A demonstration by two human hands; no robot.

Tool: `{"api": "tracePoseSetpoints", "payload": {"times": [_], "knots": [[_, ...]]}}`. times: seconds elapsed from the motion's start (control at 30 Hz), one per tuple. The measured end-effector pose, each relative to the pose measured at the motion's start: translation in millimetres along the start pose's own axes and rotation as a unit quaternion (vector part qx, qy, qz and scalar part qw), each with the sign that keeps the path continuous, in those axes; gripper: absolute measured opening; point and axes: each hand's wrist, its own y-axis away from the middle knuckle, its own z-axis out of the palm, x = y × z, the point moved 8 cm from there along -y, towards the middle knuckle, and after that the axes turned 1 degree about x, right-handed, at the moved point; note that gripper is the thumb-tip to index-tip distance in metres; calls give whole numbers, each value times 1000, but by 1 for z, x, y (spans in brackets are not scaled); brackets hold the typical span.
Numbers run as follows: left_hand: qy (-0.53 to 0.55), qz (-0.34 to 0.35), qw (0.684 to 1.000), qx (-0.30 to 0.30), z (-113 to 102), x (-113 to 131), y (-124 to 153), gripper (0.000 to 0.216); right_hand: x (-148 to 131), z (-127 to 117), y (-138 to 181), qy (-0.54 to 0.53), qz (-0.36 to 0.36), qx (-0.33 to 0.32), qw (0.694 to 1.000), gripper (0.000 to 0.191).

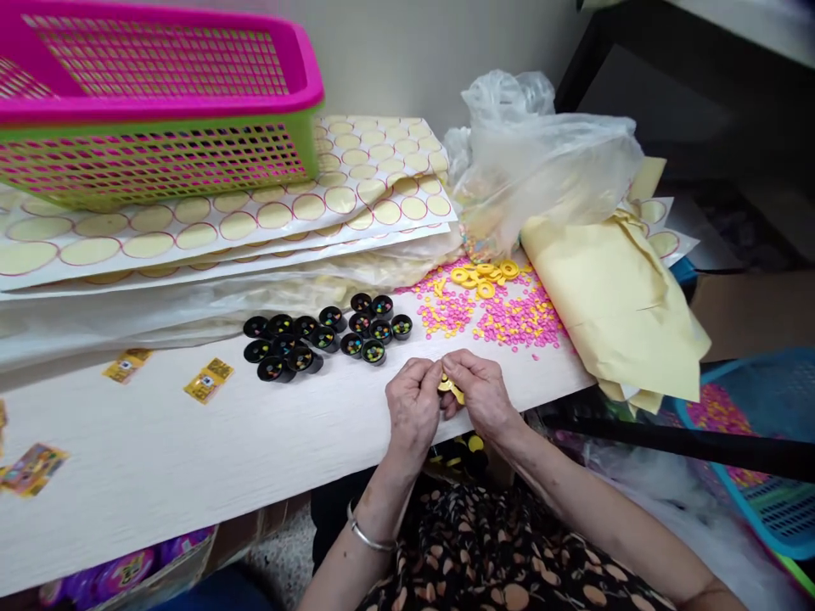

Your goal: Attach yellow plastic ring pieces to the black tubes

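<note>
My left hand [413, 406] and my right hand [479, 392] meet at the table's front edge, fingers pinched round a small yellow plastic piece [451, 388] with rounded lobes. Fingertips cover part of it. Beyond them lies a spread of tiny pink and yellow beads [519, 322], with several yellow ring-shaped plastic pieces [485, 276] heaped at its back. To the left of the beads stand several black round cups [304, 358], with small coloured bits inside.
A pink and green basket [159, 157] stands on sheets printed with circles [273, 216]. Clear plastic bags [541, 153] and folded yellow paper [617, 297] are at right. Small printed packets [209, 380] lie at left. A blue basket [780, 399] with beads sits lower right.
</note>
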Motion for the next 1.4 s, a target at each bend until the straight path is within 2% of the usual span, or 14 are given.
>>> {"api": "tracePoseSetpoints", "payload": {"times": [0.17, 0.23, 0.33, 0.47, 0.57, 0.73, 0.97, 1.13, 1.3, 1.4], "knots": [[-2, -5, 1000, -25, -2, -1, -3, 23, -5, 7, 5, -5, 38, -92, 995, 31], [-2, -18, 999, -40, -3, -2, -6, 23, -10, 9, 5, 11, 46, -110, 993, 34], [-19, -42, 997, -62, -3, -2, -12, 24, -16, 9, 3, 27, 59, -97, 993, 35], [-70, -38, 993, -84, 0, 2, -20, 29, -17, 10, 1, 22, 75, -81, 994, 37], [-62, -46, 994, -76, 1, 2, -25, 30, -14, 9, -1, 25, 83, -78, 993, 39], [-56, -42, 995, -72, 3, 4, -25, 32, -12, 8, 0, 36, 38, -82, 995, 33], [-44, 4, 997, -60, 0, 6, -20, 37, -11, 8, 8, -5, 30, -116, 993, 35], [-23, 4, 998, -51, 1, 1, -16, 40, -2, 5, 8, -16, 23, -73, 997, 35], [-10, -16, 999, -34, 4, -4, -16, 41, -8, 5, 9, 20, -43, -23, 999, 31], [-11, -21, 999, -38, 4, -4, -16, 42, -6, 4, 8, 18, -28, -17, 999, 31]]}}
